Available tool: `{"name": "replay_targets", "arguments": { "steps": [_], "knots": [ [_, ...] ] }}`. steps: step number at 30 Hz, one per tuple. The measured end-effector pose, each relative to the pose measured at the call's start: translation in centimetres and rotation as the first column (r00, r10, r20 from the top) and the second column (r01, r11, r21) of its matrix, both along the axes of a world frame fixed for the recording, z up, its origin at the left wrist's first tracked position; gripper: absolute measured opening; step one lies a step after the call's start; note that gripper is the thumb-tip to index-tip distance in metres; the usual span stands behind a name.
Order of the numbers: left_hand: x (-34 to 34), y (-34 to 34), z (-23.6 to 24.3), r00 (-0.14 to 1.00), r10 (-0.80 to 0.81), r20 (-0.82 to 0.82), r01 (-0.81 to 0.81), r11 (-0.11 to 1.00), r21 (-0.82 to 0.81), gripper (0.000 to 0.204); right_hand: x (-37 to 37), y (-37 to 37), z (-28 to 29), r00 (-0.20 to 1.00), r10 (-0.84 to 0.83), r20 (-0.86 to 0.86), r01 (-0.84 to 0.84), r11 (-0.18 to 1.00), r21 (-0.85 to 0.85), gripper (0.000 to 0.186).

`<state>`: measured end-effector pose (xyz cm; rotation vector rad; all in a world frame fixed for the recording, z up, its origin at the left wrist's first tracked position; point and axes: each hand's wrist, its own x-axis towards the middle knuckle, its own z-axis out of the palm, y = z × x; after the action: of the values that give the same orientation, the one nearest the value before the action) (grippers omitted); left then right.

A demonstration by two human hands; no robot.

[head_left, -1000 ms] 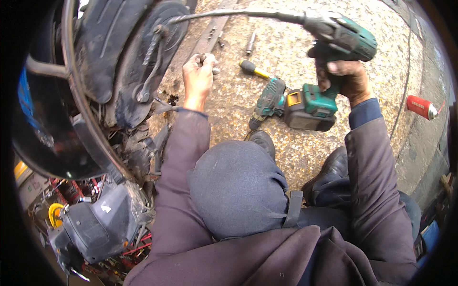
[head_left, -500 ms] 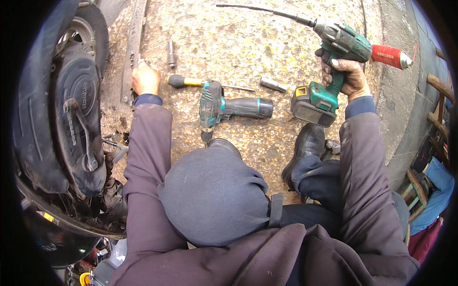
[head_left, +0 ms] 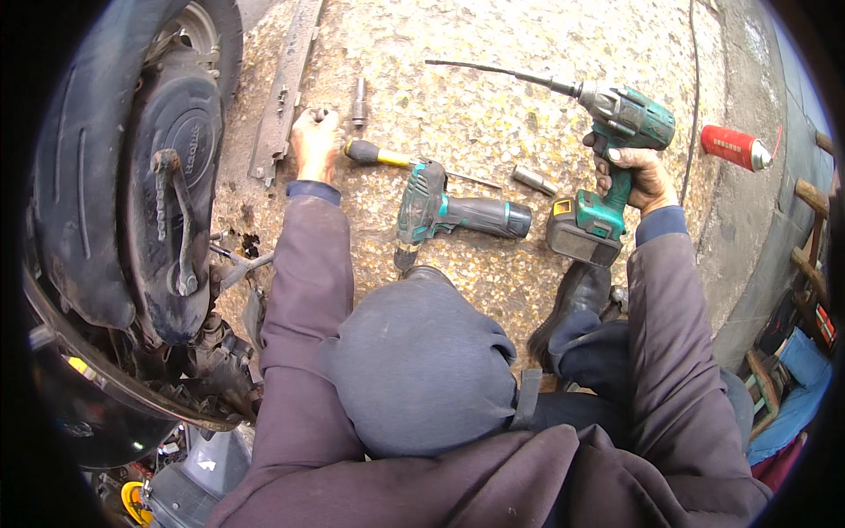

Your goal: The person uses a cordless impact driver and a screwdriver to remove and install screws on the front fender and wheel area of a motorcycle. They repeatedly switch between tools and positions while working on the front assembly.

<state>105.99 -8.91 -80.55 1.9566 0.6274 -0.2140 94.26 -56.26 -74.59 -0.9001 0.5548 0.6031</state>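
My right hand [head_left: 635,176] grips a green impact wrench [head_left: 632,119], held level with its long thin dark shaft [head_left: 493,70] pointing left. My left hand [head_left: 317,136] has curled fingers near the slotted metal bar [head_left: 292,66]; whatever is in them is too small to make out. Beside that hand lie a black-and-yellow screwdriver [head_left: 387,157] and an upright-pointing metal socket [head_left: 359,101]. A teal-and-black drill [head_left: 421,211] lies on the speckled floor, chuck toward me, with a second socket [head_left: 534,179] to its right.
A scooter [head_left: 132,202] with black casing and kick lever stands along the left, more parts [head_left: 194,466] below it. A red spray can [head_left: 737,148] lies at the right, near a dark cable [head_left: 695,70]. Wooden stools [head_left: 810,202] and blue cloth [head_left: 797,387] line the right rim.
The view has swung, bringing the floor tools more central. The wrench's shaft is away from the scooter casing where it was a second ago. My left hand is beside the metal bar, fingers still curled.
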Motion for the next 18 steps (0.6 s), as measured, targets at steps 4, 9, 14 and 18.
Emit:
{"name": "replay_targets", "arguments": {
  "steps": [4, 9, 14, 18],
  "knots": [
    [-1.1, -0.5, 1.0, 0.987, -0.136, 0.083, 0.115, 0.968, 0.224, 0.009, 0.6, 0.9, 0.6, 0.997, 0.074, -0.031, -0.073, 0.996, 0.046, 0.058],
    [-4.7, -0.5, 3.3, 0.976, 0.181, -0.121, -0.211, 0.927, -0.309, 0.008, 0.8, 2.3, 1.2, 0.998, 0.06, 0.033, -0.062, 0.997, 0.056, 0.055],
    [-6.7, -0.4, 4.9, 0.966, 0.224, -0.13, -0.259, 0.858, -0.443, 0.007, 0.9, 3.0, 1.3, 0.991, 0.127, 0.041, -0.127, 0.992, -0.003, 0.056],
    [-7.9, -1.1, 5.2, 0.971, 0.191, -0.142, -0.235, 0.857, -0.459, 0.008, 1.0, 3.2, 1.2, 0.993, 0.121, 0.015, -0.121, 0.992, 0.019, 0.056]
  ]
}}
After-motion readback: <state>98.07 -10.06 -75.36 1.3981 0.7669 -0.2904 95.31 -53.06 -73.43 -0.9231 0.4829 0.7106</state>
